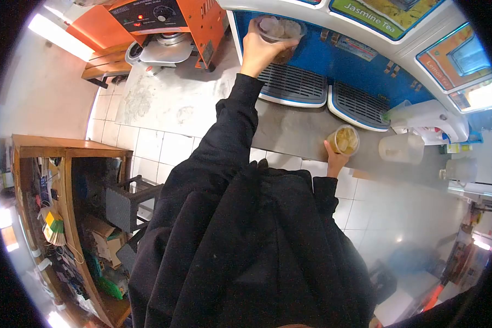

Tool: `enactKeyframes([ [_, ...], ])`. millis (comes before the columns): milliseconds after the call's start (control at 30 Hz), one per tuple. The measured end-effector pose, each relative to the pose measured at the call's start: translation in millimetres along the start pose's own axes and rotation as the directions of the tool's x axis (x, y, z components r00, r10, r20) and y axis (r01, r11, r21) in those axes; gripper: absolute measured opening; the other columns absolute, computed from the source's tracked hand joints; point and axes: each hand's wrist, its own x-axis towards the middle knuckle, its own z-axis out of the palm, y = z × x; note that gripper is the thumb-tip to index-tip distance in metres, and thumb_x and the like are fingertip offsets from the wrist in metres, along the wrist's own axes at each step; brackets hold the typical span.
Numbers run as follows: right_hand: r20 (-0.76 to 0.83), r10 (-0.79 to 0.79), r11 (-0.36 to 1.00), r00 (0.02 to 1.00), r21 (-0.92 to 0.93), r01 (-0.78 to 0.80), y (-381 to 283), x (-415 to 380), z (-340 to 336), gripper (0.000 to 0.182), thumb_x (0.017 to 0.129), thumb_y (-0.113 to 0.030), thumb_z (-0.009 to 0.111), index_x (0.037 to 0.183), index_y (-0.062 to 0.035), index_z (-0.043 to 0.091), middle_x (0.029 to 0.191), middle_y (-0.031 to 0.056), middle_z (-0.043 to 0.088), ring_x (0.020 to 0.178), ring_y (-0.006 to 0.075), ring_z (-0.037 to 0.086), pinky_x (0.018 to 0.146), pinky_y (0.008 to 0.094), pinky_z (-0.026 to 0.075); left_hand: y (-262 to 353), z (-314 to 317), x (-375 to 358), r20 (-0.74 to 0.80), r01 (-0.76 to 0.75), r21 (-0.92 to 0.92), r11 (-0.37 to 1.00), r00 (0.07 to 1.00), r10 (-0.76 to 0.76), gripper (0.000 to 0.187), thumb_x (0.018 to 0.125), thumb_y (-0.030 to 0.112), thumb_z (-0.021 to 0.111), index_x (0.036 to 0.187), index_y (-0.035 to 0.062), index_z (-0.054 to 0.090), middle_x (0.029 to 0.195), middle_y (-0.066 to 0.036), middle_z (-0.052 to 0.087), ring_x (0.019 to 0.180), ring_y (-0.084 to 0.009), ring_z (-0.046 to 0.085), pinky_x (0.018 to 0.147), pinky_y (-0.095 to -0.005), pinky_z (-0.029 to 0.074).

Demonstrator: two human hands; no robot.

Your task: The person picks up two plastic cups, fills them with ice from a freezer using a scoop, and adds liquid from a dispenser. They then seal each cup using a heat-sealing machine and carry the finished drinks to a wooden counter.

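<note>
My left hand (258,50) is raised at the drink dispenser, its fingers wrapped round a clear plastic cup (281,28) with ice and a brownish drink. The cup is above a black slatted drip tray (295,82). Lower and to the right, my right hand (337,158) grips a second clear cup (346,140) with ice and a yellowish drink, near the front edge of the metal counter (290,128). A second drip tray (358,104) lies between that cup and the dispenser's blue panel (311,54).
An orange sealing machine (167,22) stands at the upper left. Right of the drip trays are a white appliance (432,119) and a translucent pitcher (402,148). A wooden shelf unit (71,147) and a dark stool (123,205) stand at the lower left.
</note>
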Motion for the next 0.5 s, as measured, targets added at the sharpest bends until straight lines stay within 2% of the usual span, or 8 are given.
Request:
enactKeyframes([
  [167, 0.029, 0.041, 0.998, 0.999, 0.046, -0.042, -5.8, -0.3, -1.3, 0.061, 0.055, -0.021, 0.081, 0.104, 0.0006, 0.053, 0.105, 0.0094, 0.056, 0.095, 0.0193, 0.052, 0.084, 0.0307, 0.039, 5.1, 3.0, -3.3, -0.002, 0.021, -0.013, 1.0, 1.0, -0.021, 0.082, 0.046, 0.033, 0.083, 0.105, -0.0051, 0.041, 0.097, -0.02, 0.057, 0.089, -0.0265, 0.058, 0.079, -0.0321, 0.046],
  [267, 0.037, 0.023, 0.999, 0.999, 0.042, -0.024, -6.4, -0.1, -1.5, 0.06, 0.055, -0.021, 0.08, 0.104, 0.0006, 0.053, 0.104, 0.009, 0.056, 0.094, 0.0188, 0.053, 0.083, 0.0309, 0.04, 6.0, 4.7, -3.8, -0.044, -0.046, -0.008, 0.999, 0.998, 0.046, 0.082, 0.046, 0.032, 0.083, 0.105, -0.0051, 0.041, 0.098, -0.021, 0.057, 0.09, -0.0272, 0.058, 0.079, -0.0322, 0.046],
  [333, 0.035, 0.023, 0.999, 0.999, 0.048, -0.025, -4.9, 0.3, -0.9, 0.06, 0.055, -0.021, 0.081, 0.104, 0.0004, 0.053, 0.103, 0.0088, 0.056, 0.093, 0.0189, 0.053, 0.083, 0.0306, 0.04, 7.7, 3.3, -4.6, -0.045, -0.067, 0.086, 0.994, 0.996, 0.071, 0.083, 0.045, 0.032, 0.083, 0.106, -0.0051, 0.039, 0.097, -0.021, 0.057, 0.089, -0.0278, 0.058, 0.079, -0.0323, 0.046],
  [433, -0.02, -0.025, 0.999, 0.999, 0.031, 0.026, -2.4, 0.3, 1.3, 0.06, 0.055, -0.02, 0.081, 0.104, 0.0, 0.054, 0.102, 0.0085, 0.057, 0.092, 0.0188, 0.054, 0.083, 0.0304, 0.041, 5.5, 4.3, -6.7, -0.037, -0.005, 0.062, 0.998, 0.999, 0.007, 0.087, 0.045, 0.032, 0.083, 0.108, -0.0052, 0.037, 0.098, -0.02, 0.055, 0.092, -0.0278, 0.056, 0.081, -0.0326, 0.045],
  [500, -0.013, -0.017, 0.999, 1.0, 0.031, 0.018, 0.5, 1.0, 1.5, 0.061, 0.054, -0.02, 0.081, 0.105, 0.0003, 0.053, 0.103, 0.0093, 0.057, 0.093, 0.0193, 0.054, 0.084, 0.0304, 0.04, 5.9, 6.2, -7.7, -0.037, -0.025, 0.047, 0.999, 0.999, 0.026, 0.088, 0.045, 0.03, 0.083, 0.109, -0.0053, 0.035, 0.1, -0.02, 0.053, 0.094, -0.028, 0.055, 0.083, -0.0329, 0.044],
])
